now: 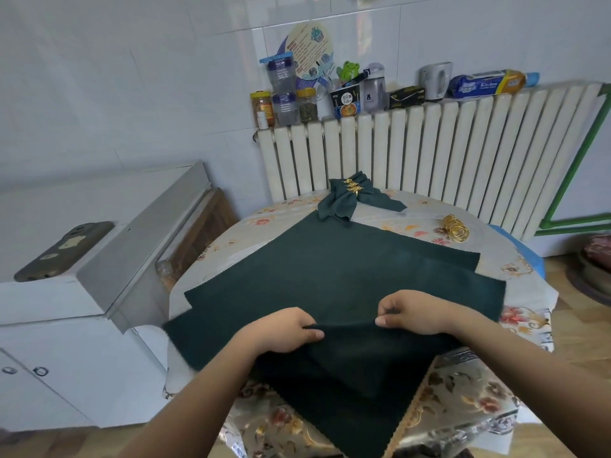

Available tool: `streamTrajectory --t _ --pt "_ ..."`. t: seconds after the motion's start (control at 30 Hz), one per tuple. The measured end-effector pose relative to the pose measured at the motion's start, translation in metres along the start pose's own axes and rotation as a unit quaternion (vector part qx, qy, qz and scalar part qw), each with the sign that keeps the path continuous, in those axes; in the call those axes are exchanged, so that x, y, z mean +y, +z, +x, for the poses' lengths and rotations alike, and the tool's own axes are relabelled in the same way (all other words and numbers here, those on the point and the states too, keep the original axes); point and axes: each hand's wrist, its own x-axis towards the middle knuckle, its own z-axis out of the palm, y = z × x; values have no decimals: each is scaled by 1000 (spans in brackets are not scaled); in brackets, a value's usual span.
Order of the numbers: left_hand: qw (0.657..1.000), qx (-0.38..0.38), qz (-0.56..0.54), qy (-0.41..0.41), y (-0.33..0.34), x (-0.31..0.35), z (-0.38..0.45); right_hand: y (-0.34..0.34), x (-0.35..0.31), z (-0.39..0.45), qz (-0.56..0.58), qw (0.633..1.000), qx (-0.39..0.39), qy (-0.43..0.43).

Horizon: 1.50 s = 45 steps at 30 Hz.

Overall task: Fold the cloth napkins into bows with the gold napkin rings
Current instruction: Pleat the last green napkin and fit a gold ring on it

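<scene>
both hands (281, 328) (410, 314) pinch napkin (330, 276) fold — raised

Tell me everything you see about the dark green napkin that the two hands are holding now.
The top napkin is dark green cloth with a matte, slightly fuzzy look and pinked, zigzag edges. It lies spread flat on a stack of similar napkins on the floral tablecloth, turned like a diamond. The left hand and right hand pinch a raised fold in its near part, lifted off the stack. Its far corner reaches the finished bows.
</scene>
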Motion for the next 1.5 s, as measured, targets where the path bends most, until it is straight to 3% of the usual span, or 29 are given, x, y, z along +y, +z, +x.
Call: streamTrajectory --t 0.07,0.13,0.37,0.47,0.53,0.63,0.9,0.97,1.07,1.13,1.3,1.5 --pt "999 -34 -2 7 -4 0 1 -7 -1 1 -13 998 -57 3" --pt "1000 -19 -1 8 -7 0 7 -12 1 9 -31 998 -52 4" --pt "990 115 35 -71 -2 -5 49 -11 9 55 -73 990 99 68" --pt "971 220 57 -79 9 -8 59 1 10 64 -157 967 201 15" --pt "965 258 47 -33 15 -12 66 8 12 66 -127 975 177 -45" --pt "975 214 18 54 20 -17 71 21 14 69 -50 994 69 -73" --pt "994 8 -102 42 -8 -32 83 24 19 100 -42 990 101 -90" --pt "996 50 -73 27 -16 -34 94 15 19 112 7 988 135 -80" --pt "980 173 -94 -16 -26 -31 112 -3 16 124 88 976 195 -46" --pt "969 207 -119 -55 -34 -30 125 -14 16 132 100 978 182 -7" --pt "953 268 -87 -114 -48 -36 170 -30 37 174 46 978 191 66" --pt "938 299 -64 -164 -52 -50 210 -28 47 223 -21 966 242 86"
